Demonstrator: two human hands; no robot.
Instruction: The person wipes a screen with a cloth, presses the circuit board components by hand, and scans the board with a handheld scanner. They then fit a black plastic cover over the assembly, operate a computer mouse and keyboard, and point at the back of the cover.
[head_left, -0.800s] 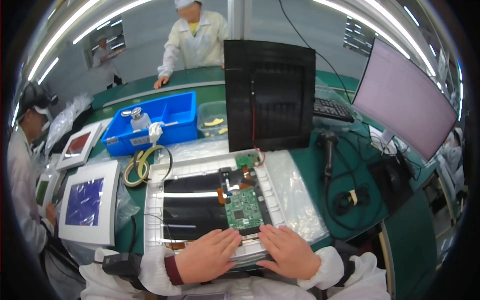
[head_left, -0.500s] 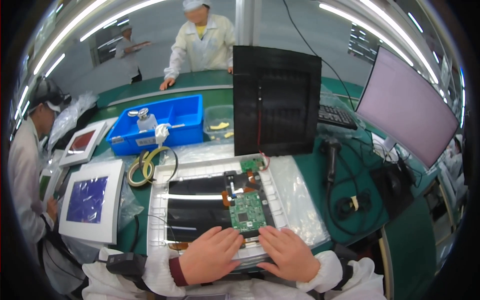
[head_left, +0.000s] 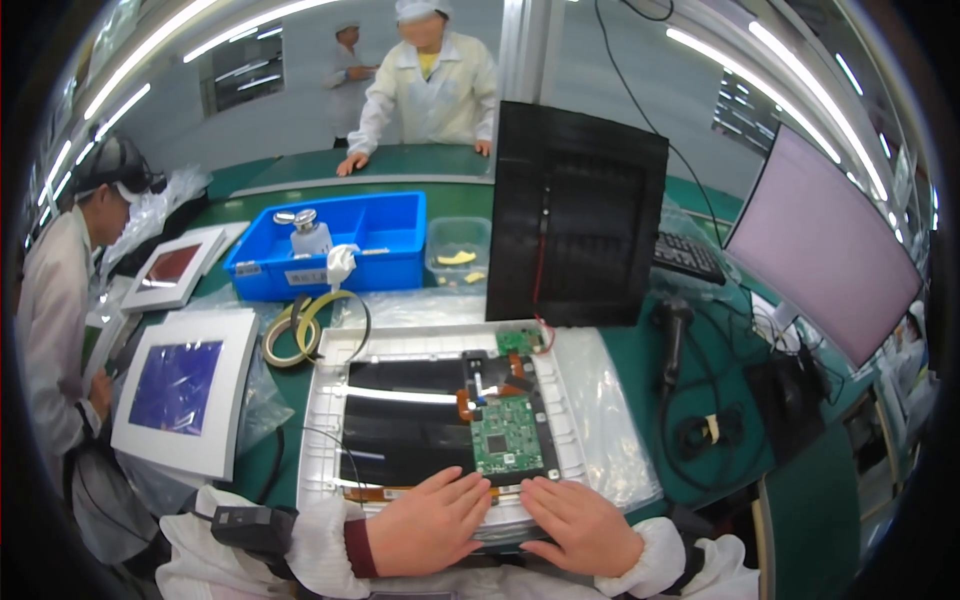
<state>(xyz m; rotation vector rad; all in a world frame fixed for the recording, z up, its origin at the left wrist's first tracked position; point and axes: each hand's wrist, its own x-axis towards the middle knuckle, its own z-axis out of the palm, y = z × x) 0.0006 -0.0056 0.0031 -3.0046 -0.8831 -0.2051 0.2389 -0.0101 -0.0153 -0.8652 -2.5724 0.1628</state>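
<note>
A white plastic frame (head_left: 322,420) lies in front of me with black panels (head_left: 400,430) inside it. A green circuit board (head_left: 508,430) sits on the right part of the panels, an orange ribbon cable (head_left: 466,405) at its upper left corner. My left hand (head_left: 425,525) lies flat at the frame's near edge, its fingers stretched toward the board's lower edge. On the other side, my right hand (head_left: 580,520) rests with fingers extended just below the board. Both hands are open. A smaller green board (head_left: 520,342) with a red wire is at the frame's top right.
Behind the frame stand a blue divided bin (head_left: 390,270), a clear tub (head_left: 459,250) and an upright black panel (head_left: 580,215). Tape rolls (head_left: 290,342) and a white-framed screen (head_left: 175,390) lie left. A handheld scanner (head_left: 676,335), keyboard (head_left: 690,257) and monitor (head_left: 825,245) stand right. Co-workers are nearby.
My hands have drawn slightly toward me, so more of the circuit board's lower edge shows. The whole view has shifted a little. The person at the far left back appears farther right.
</note>
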